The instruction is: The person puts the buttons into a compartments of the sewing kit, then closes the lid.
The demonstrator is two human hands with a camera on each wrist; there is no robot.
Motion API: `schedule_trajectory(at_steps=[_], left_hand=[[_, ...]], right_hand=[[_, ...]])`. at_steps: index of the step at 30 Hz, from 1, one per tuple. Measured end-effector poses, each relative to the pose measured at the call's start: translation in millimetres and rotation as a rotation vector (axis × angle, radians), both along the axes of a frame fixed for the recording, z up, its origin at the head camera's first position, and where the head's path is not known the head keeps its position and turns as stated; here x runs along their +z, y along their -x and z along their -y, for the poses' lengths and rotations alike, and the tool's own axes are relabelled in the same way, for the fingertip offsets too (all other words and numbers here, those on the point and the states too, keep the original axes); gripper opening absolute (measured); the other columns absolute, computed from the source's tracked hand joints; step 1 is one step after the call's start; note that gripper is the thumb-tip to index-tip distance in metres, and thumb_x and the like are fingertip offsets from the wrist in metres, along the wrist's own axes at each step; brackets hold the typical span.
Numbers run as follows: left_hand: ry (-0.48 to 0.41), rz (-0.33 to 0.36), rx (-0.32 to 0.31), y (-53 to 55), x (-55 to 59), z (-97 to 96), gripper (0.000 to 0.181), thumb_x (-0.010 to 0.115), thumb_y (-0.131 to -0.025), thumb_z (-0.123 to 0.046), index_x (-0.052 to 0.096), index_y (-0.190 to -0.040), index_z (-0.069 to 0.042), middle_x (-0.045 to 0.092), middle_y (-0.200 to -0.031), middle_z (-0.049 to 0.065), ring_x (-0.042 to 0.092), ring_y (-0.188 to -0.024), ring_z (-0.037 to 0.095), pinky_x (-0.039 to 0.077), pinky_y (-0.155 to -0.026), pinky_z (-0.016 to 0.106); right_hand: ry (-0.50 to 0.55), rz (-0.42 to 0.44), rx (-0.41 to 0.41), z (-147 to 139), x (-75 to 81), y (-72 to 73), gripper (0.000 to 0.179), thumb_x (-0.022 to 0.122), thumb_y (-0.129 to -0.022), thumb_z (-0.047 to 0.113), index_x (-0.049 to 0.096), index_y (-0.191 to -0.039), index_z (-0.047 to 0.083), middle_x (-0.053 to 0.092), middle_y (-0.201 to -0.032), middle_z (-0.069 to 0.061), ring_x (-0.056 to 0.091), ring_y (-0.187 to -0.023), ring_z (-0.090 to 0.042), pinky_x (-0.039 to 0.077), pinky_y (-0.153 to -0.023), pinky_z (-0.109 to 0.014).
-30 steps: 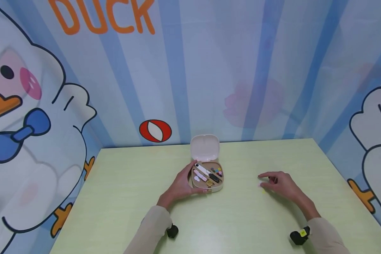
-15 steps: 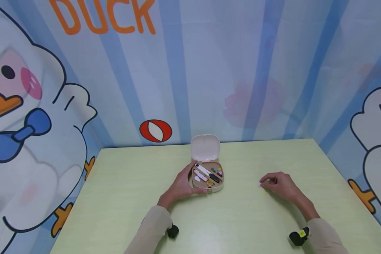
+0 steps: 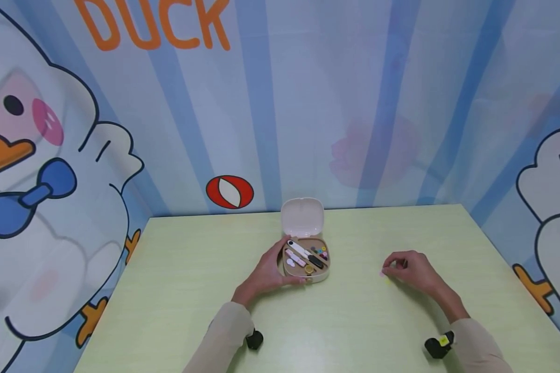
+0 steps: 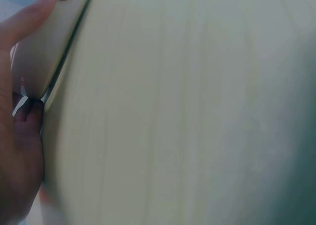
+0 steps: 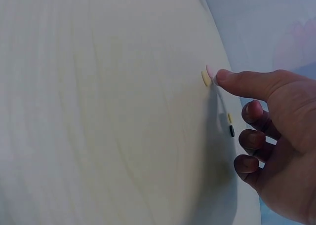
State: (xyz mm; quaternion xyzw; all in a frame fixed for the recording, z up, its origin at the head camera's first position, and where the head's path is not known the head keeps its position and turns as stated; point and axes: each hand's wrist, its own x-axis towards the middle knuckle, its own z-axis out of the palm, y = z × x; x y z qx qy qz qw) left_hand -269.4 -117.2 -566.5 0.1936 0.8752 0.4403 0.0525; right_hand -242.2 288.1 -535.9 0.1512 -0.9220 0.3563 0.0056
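My left hand (image 3: 265,269) grips the near left side of a small white case (image 3: 318,278), its thumb along the front edge. The case's lid (image 3: 302,216) stands up at the back. In its tan tray lie a white tool with a black end (image 3: 304,254), a pink piece (image 3: 295,258), a gold ring-like piece (image 3: 309,269) and several coloured buttons (image 3: 320,252). My right hand (image 3: 413,269) is low over the table to the right, thumb and forefinger together at a pink button (image 5: 209,71). A yellow button (image 5: 205,78) lies beside it. The forefinger is hidden in the right wrist view.
The pale wooden table (image 3: 191,248) ends at a blue striped backdrop (image 3: 298,103) with duck drawings. Small yellow (image 5: 230,118) and black (image 5: 232,131) pieces show past the right thumb in the right wrist view. A black wrist camera (image 3: 438,346) sits by the right sleeve.
My right thumb and forefinger, apart a second ago, have come together at the pink button. The left hand keeps its grip, and the case stays in place.
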Motion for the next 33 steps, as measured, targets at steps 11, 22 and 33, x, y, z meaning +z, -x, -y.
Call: schedule_trajectory(at_steps=[11,22,33], left_hand=[[-0.001,0.004,-0.004,-1.1,0.2,0.8,0.125,0.093,-0.070,-0.056,0.021,-0.167,-0.023,0.030,-0.168,-0.001,0.028,-0.154,0.021,0.029,-0.122,0.049],[-0.004,0.002,-0.005,-0.4,-1.1,1.1,0.125,0.093,-0.070,-0.058,0.022,-0.167,-0.023,0.030,-0.168,0.000,0.028,-0.154,0.022,0.029,-0.122,0.052],[-0.008,0.009,-0.008,-1.7,1.3,0.7,0.125,0.092,-0.070,-0.058,0.021,-0.167,-0.024,0.029,-0.169,-0.001,0.028,-0.154,0.022,0.030,-0.122,0.052]], right_hand=[[0.017,-0.006,0.040,22.5,11.7,12.2,0.002,0.080,-0.092,0.012,0.078,-0.094,0.013,0.054,-0.069,0.004,0.045,-0.062,-0.011,0.036,-0.055,-0.027],[0.065,0.029,0.068,52.3,17.1,30.6,0.007,0.079,-0.095,0.020,0.078,-0.095,0.013,0.056,-0.072,0.003,0.049,-0.063,-0.015,0.040,-0.054,-0.027],[0.117,0.038,0.126,90.2,28.7,43.7,0.006,0.079,-0.094,0.019,0.079,-0.095,0.014,0.056,-0.072,0.002,0.047,-0.065,-0.016,0.037,-0.056,-0.027]])
